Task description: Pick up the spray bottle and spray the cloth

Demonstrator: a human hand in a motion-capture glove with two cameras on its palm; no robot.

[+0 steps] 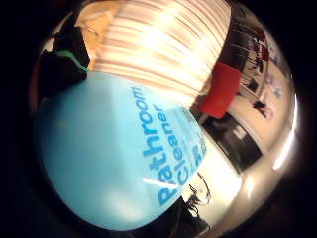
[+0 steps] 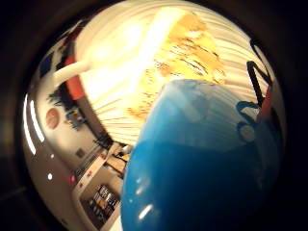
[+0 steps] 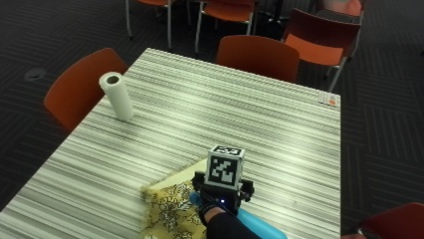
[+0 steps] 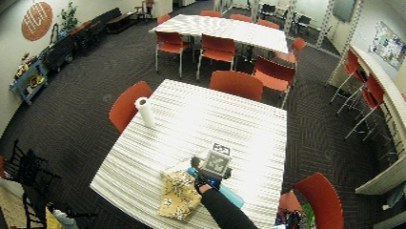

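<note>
One spray bottle [image 3: 262, 228], blue, "Bathroom Cleaner" label, close against gloved right hand [image 3: 222, 206] at worktop's [image 3: 218, 114] near edge, roughly 6 o'clock in outside view. Fills both palm views, so probably gripped round the body; finger closure hidden behind marker, cannot tell. Seems tipped or lying rather than upright, nozzle not visible. Yellow patterned cloth [image 3: 169, 209] just beside hand at 9 o'clock, flat on worktop. White paper roll [image 3: 116, 97] upright, well apart at 10 o'clock, near far-left edge.

Risks, judged:
- Round slick body: could rotate or slip on lift if held low on body instead of at neck.
- Trigger unreached: regrip needed, possible drop off near edge.
- Nozzle direction unknown: spray could land on worktop or sleeve, missing cloth.
- Cloth light: could shift if brushed.
</note>
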